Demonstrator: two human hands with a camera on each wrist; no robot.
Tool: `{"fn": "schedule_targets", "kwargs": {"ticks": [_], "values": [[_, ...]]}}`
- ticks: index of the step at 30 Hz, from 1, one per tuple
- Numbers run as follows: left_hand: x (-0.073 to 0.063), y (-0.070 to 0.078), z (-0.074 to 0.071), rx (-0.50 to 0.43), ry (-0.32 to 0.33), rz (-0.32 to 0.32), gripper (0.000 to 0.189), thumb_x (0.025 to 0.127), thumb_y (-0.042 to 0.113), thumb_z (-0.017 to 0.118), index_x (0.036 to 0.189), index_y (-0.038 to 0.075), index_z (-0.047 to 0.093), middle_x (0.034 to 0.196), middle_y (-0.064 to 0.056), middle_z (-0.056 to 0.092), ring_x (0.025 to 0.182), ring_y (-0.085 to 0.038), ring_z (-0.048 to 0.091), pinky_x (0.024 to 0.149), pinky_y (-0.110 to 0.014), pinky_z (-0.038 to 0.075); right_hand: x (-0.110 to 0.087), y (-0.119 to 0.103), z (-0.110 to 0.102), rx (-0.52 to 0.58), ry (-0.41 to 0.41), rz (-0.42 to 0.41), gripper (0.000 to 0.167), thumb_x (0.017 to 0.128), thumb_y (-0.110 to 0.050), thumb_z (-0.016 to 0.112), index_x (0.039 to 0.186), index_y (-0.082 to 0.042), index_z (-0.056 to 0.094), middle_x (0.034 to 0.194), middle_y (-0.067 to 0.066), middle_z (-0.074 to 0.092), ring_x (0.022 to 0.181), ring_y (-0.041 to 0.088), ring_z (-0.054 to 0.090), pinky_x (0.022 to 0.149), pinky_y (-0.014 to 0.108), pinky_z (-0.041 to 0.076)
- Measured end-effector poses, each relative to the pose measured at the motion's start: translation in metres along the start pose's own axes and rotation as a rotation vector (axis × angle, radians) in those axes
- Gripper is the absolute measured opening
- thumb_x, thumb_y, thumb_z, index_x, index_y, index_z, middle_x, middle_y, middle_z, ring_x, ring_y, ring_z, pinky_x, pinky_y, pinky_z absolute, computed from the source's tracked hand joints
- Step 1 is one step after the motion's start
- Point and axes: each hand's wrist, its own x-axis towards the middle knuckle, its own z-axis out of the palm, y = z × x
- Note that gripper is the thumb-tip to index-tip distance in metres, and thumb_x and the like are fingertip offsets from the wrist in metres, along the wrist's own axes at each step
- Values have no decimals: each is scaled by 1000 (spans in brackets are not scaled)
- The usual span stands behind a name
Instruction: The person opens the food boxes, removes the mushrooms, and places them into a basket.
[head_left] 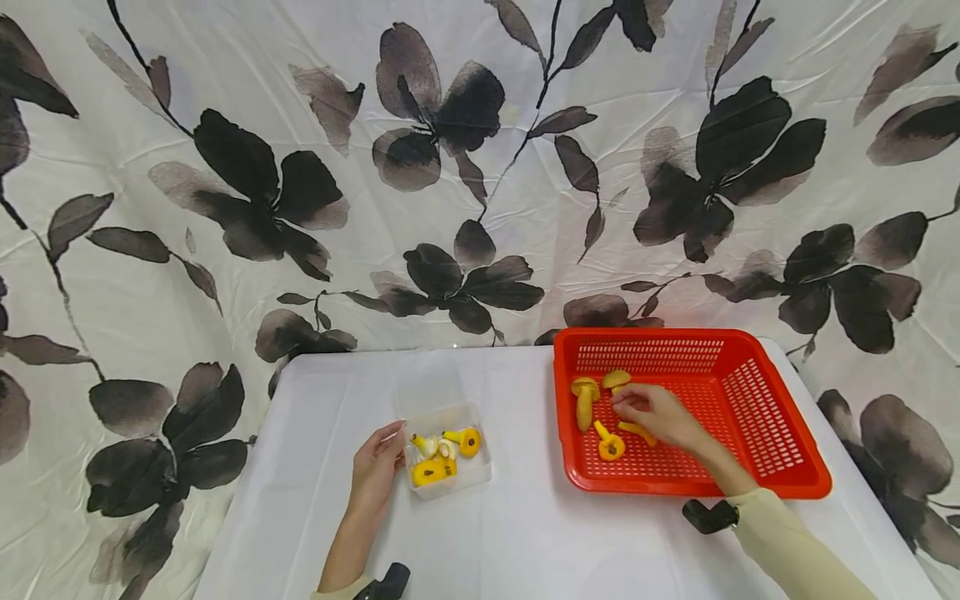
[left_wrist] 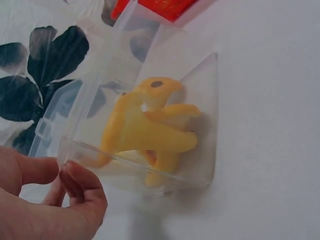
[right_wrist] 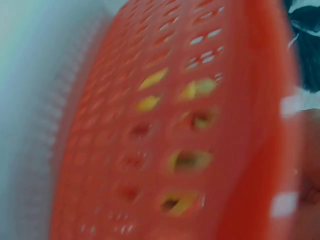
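Note:
My left hand (head_left: 381, 467) pinches the left rim of a clear plastic container (head_left: 453, 492), thumb and fingers meeting at its edge in the left wrist view. Several yellow mushrooms (left_wrist: 155, 130) lie in the container, some showing a dark spot and pale parts. Over the left part of a red slotted basket (head_left: 750, 350), my right hand (head_left: 660, 415) has its curled fingertips on the stem of a yellow mushroom (head_left: 617, 378), its cap showing above them. The basket's wall (right_wrist: 240, 125) blocks the right wrist view of that grip.
More yellow mushrooms lie in the basket: one with a thick stem (head_left: 585, 403), one with a dark centre (head_left: 611, 445), and another partly under the right hand (head_left: 637, 432). White cloth covers the table (head_left: 517, 533). A floral curtain (head_left: 450, 208) hangs behind it.

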Motion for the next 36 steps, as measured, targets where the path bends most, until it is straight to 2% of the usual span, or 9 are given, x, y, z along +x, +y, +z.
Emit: {"fn": "schedule_targets", "kwargs": {"ticks": [6, 10, 12, 17, 22, 26, 31, 36], "values": [[0, 4, -2, -1, 14, -46, 39, 106, 18, 57, 140, -2, 56, 103, -6, 61, 89, -15, 55, 72, -17, 50, 8, -16, 6, 49, 4, -63, 20, 100, -5, 66, 116, 7, 67, 109, 22, 70, 98, 32, 68, 85, 32, 59], [0, 5, -2, 6, 15, -54, 39, 105, 18, 59, 139, -2, 57, 97, -5, 59, 85, -14, 54, 70, -18, 49, 13, -28, 10, 65, 4, -80, 20, 101, -6, 66, 116, 6, 66, 109, 22, 70, 98, 34, 69, 84, 29, 58], [0, 5, -2, 1, 16, -51, 39, 106, 18, 59, 138, -2, 57, 98, -4, 60, 85, -14, 55, 70, -17, 49, 15, -35, 13, 91, -6, -94, 21, 101, -6, 65, 118, 7, 67, 111, 23, 70, 98, 36, 69, 83, 33, 59], [1, 5, -2, -27, 8, -35, 38, 106, 17, 58, 139, -4, 56, 104, -3, 65, 88, -14, 59, 71, -17, 50, 21, -53, 23, 127, -12, -128, 19, 100, -6, 66, 116, 4, 69, 110, 20, 72, 98, 34, 70, 85, 35, 59], [1, 4, -3, -24, -2, -43, 37, 107, 15, 57, 140, -2, 55, 109, -3, 66, 91, -14, 59, 73, -17, 50, 30, -67, 34, 134, -8, -157, 17, 98, -7, 69, 113, 2, 70, 102, 12, 73, 94, 30, 70, 85, 29, 58], [1, 3, -3, -23, -2, -48, 38, 107, 15, 58, 140, -2, 55, 112, -4, 66, 93, -15, 60, 74, -17, 51, 36, -80, 44, 129, -18, -164, 16, 98, -7, 69, 111, 1, 71, 101, 11, 72, 92, 23, 68, 83, 27, 57], [3, 1, -3, -44, -1, -48, 38, 106, 15, 58, 140, -3, 55, 111, -4, 66, 93, -14, 60, 75, -18, 51, 43, -93, 58, 115, -49, -174, 13, 97, -8, 70, 109, -3, 72, 101, 8, 72, 91, 20, 67, 84, 30, 57], [3, 0, -2, -47, 2, -46, 39, 106, 16, 59, 140, -3, 55, 111, -5, 66, 91, -14, 60, 74, -18, 51, 50, -101, 72, 119, -105, -229, 12, 98, -9, 69, 108, -2, 71, 101, 6, 72, 93, 20, 67, 89, 35, 58]]}}
